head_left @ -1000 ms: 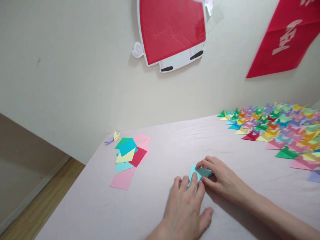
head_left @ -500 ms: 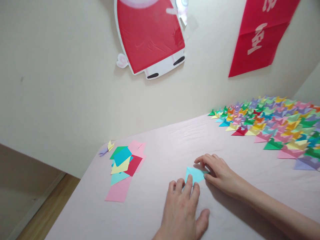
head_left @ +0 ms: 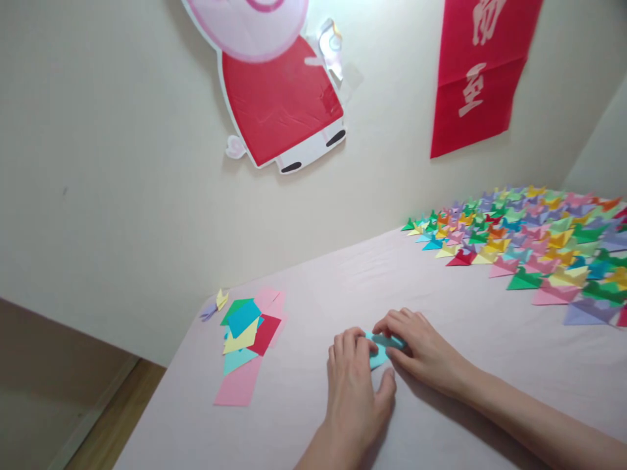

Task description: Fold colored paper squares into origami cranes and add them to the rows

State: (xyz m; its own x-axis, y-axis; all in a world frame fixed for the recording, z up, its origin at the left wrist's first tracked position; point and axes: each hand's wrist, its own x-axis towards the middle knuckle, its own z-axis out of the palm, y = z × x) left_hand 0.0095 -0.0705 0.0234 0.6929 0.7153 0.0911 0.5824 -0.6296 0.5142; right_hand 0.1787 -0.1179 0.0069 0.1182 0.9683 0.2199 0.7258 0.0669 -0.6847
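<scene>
A small folded sheet of light blue origami paper [head_left: 378,357] lies on the pale pink cloth, partly covered by both hands. My left hand [head_left: 353,385] is closed over its left side, fingers curled, with the thumb by the lower edge. At the right end, my right hand [head_left: 422,346] pinches the paper between thumb and fingers. The fingertips hide part of the folds.
Loose coloured paper sheets [head_left: 238,382] lie in a pile to the left. Behind them are a yellow folded piece [head_left: 222,299] and a purple one [head_left: 208,312]. Many folded paper birds [head_left: 524,281] stand in rows at the right, near the wall [head_left: 343,202].
My left hand has gone from lying spread over the paper to curled fingers at its left side. My right hand has closed further over the right end. The camera view has tilted up slightly.
</scene>
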